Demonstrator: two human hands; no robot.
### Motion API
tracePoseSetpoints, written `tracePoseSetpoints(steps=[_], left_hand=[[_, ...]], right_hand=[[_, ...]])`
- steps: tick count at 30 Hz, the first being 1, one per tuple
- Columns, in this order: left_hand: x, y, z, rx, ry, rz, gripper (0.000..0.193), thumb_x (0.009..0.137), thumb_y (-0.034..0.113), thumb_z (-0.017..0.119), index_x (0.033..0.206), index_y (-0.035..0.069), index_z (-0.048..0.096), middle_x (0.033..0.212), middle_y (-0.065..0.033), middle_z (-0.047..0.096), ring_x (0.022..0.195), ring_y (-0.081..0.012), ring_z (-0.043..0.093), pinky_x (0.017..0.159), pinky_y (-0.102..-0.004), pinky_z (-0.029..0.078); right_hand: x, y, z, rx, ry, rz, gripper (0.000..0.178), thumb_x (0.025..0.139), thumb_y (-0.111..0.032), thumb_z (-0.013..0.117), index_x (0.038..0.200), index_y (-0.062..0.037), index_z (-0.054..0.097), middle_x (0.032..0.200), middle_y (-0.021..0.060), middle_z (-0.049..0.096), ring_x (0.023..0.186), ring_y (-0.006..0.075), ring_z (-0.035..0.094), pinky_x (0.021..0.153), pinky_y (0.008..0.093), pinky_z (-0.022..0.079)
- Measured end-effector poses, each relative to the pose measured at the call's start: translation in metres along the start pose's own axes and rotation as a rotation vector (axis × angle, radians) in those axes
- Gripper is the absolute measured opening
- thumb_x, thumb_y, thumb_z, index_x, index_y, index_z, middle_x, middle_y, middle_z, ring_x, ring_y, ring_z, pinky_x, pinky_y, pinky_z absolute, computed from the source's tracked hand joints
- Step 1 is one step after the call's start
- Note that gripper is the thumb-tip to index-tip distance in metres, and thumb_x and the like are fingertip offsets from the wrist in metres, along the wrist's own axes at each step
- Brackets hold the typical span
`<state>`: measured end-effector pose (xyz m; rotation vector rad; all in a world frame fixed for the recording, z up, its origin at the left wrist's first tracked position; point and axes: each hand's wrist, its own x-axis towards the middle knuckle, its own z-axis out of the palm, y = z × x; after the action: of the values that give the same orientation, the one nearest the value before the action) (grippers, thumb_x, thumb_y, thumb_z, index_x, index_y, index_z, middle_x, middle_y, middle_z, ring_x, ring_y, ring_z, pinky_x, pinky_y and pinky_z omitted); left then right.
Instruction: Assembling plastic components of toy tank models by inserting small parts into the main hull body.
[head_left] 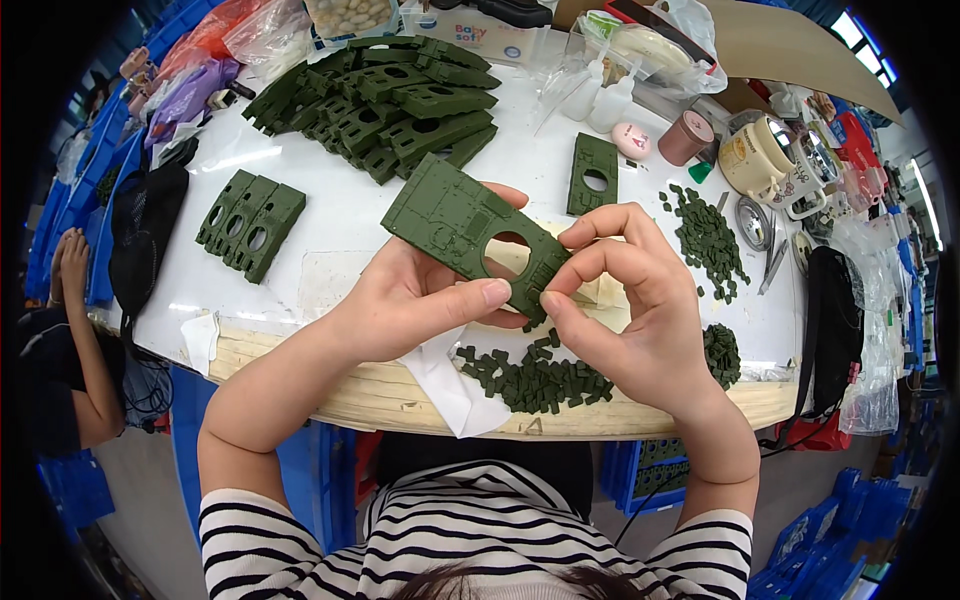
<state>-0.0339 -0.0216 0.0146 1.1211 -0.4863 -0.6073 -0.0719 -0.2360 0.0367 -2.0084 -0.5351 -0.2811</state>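
I'd keep my left hand clamped on the green plate held above the table's near edge while my right hand, fingertips closed at its lower corner, seats the small piece squarely

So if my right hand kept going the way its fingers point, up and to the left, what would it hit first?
The green plastic plate that the right hand already pinches at its near edge. Beyond it, probably the left hand holding that plate, though depth is hard to judge.
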Motion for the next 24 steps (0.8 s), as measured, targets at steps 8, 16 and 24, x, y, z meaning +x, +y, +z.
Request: tracePoseSetpoints(steps=[8, 16, 24], left_hand=[[-0.0001, 0.0020, 0.0001, 0.015, 0.002, -0.004, 0.060, 0.091, 0.005, 0.060, 0.142, 0.006, 0.029, 0.126, -0.0112, 0.053, 0.113, -0.0202, 0.056, 0.090, -0.0402, 0.057], [-0.0001, 0.0011, 0.0010, 0.031, 0.019, -0.007, 0.062, 0.090, 0.007, 0.062, 0.143, 0.006, 0.028, 0.128, -0.0139, 0.051, 0.114, -0.0235, 0.058, 0.089, -0.0413, 0.058], [-0.0001, 0.0007, 0.0009, 0.031, 0.005, -0.004, 0.059, 0.091, 0.005, 0.060, 0.142, 0.007, 0.030, 0.126, -0.0112, 0.052, 0.114, -0.0205, 0.056, 0.090, -0.0400, 0.057]], right_hand=[[0.0007, 0.0014, 0.0012, 0.008, 0.003, -0.008, 0.011, 0.069, -0.005, 0.074, 0.076, -0.0043, 0.066, 0.098, 0.0080, 0.058, 0.092, 0.0213, 0.058, 0.078, 0.0310, 0.047], [0.0003, 0.0006, 0.0007, -0.001, 0.007, -0.011, 0.012, 0.069, -0.005, 0.074, 0.077, -0.0040, 0.065, 0.096, 0.0085, 0.058, 0.091, 0.0212, 0.058, 0.076, 0.0307, 0.047], [0.0006, 0.0008, 0.0015, -0.037, 0.018, -0.046, 0.013, 0.069, -0.004, 0.074, 0.075, -0.0039, 0.062, 0.094, 0.0090, 0.057, 0.090, 0.0223, 0.058, 0.075, 0.0308, 0.046]])
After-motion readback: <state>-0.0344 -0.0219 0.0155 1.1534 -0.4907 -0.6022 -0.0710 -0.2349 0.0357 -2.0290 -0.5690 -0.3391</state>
